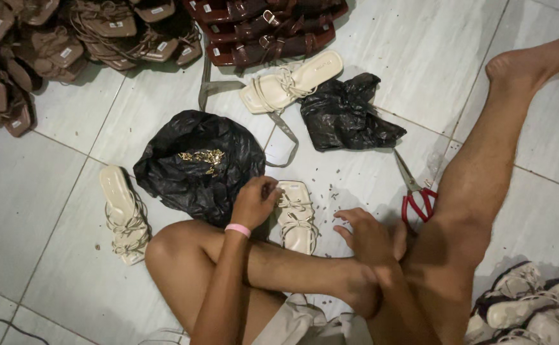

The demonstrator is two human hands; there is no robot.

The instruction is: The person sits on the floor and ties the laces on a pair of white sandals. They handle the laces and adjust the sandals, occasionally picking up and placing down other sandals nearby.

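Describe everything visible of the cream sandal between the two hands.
The cream sandal lies flat on the tiled floor, sole down, its square end toward the black bag. Thin cream straps knot across its footbed. The left hand touches its upper edge; the right hand hovers beside it. Its lower end is hidden behind a leg.

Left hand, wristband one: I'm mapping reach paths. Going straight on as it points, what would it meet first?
Likely the big crumpled black plastic bag; the left hand points up-left and already reaches its edge, though depth is unclear.
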